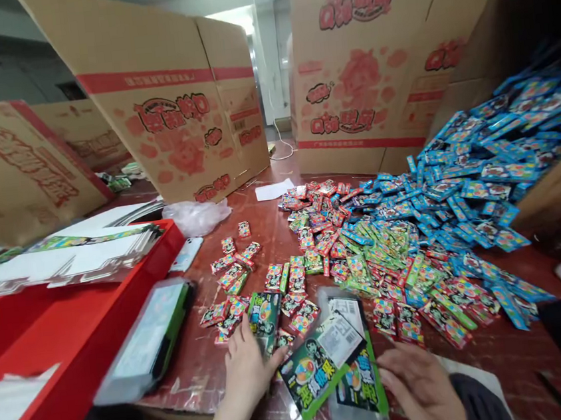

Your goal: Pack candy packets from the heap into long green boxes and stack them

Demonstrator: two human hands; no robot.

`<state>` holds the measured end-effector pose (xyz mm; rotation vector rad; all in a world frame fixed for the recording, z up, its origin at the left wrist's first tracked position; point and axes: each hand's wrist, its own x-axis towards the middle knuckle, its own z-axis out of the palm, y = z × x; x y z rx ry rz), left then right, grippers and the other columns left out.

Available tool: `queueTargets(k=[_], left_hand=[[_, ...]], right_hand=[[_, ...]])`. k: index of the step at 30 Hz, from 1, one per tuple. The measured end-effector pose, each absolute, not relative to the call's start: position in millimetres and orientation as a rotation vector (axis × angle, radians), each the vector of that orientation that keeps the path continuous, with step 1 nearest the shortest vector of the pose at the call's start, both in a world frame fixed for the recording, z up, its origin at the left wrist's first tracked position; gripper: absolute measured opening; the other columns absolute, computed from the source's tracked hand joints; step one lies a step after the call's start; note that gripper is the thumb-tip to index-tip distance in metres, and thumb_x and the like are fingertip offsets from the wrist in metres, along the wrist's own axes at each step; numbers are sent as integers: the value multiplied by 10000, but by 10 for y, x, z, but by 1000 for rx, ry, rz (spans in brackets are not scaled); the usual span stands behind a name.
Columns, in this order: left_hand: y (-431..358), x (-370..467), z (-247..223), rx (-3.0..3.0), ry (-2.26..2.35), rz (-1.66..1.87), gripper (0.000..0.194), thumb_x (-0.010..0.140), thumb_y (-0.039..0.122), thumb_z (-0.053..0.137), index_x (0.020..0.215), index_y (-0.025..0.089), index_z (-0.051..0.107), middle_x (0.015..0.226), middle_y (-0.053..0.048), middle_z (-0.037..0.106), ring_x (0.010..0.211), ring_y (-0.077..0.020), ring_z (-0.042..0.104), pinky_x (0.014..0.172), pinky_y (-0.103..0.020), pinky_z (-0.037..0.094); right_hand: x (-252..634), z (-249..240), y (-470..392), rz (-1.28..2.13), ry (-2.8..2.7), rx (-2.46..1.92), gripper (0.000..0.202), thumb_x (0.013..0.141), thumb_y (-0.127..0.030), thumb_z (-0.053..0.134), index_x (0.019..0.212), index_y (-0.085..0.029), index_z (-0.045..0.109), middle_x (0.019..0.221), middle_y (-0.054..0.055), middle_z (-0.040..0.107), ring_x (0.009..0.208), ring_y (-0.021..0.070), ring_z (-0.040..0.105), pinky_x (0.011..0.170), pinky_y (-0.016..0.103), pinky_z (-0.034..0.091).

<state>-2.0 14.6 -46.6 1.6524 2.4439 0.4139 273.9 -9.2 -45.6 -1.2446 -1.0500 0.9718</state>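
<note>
My left hand [249,363], with a gold bangle at the wrist, has its thumb and fingers apart over a small dark green packet [265,315]; whether it grips the packet is unclear. A larger green and black candy bag [315,370] lies tilted just right of that hand's thumb. It overlaps another green bag [365,375], which rests on a clear plastic sleeve. Beside that second bag's right edge is my right hand [419,382], its fingers curled and slightly blurred; any contact is hard to make out. Small red packets [304,316] lie around the bags.
Blue packets [487,175] spill from a carton at the right, beside green ones [382,249]. A red tray [97,329] with white cards stands at the left, near a plastic-wrapped stack [145,331] and a phone [185,254]. Large cartons [175,114] stand behind.
</note>
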Motion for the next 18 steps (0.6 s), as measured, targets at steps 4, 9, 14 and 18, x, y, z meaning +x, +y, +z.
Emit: queueTargets(k=[4, 9, 14, 18], left_hand=[[71, -183, -496, 1629, 2350, 530, 784, 741, 352, 599, 1361, 35, 236, 1205, -200, 480, 1167, -353, 432, 946, -485, 399], [-301, -76, -403, 1924, 2081, 903, 806, 714, 261, 577, 1407, 190, 173, 1271, -148, 438, 1189, -338, 415, 966, -531, 377], [-609, 102, -379, 1845, 1867, 1024, 991, 638, 326, 719, 1433, 241, 133, 1286, -167, 448, 1154, -385, 465, 901, -537, 450], [-418, 115, -194, 1393, 1423, 1048, 729, 796, 345, 624, 1393, 300, 207, 1280, -87, 493, 1191, -261, 471, 1000, -415, 406]], right_hand=[[2079, -340, 120, 1251, -1006, -989, 358, 777, -318, 670, 1055, -242, 459, 788, -8, 622, 517, 112, 578, 476, 228, 496], [1719, -168, 413, 1179, -933, -978, 622, 702, -285, 740, 1188, -298, 352, 1035, 22, 565, 886, 184, 641, 785, 330, 525], [1597, 18, 362, 1372, -999, -902, 800, 683, -247, 740, 1283, -360, 222, 1156, 39, 491, 872, 205, 668, 788, 378, 528], [1593, 20, 217, 1499, -1060, -861, 816, 684, -218, 734, 1290, -375, 210, 1182, 48, 488, 799, 181, 675, 742, 358, 528]])
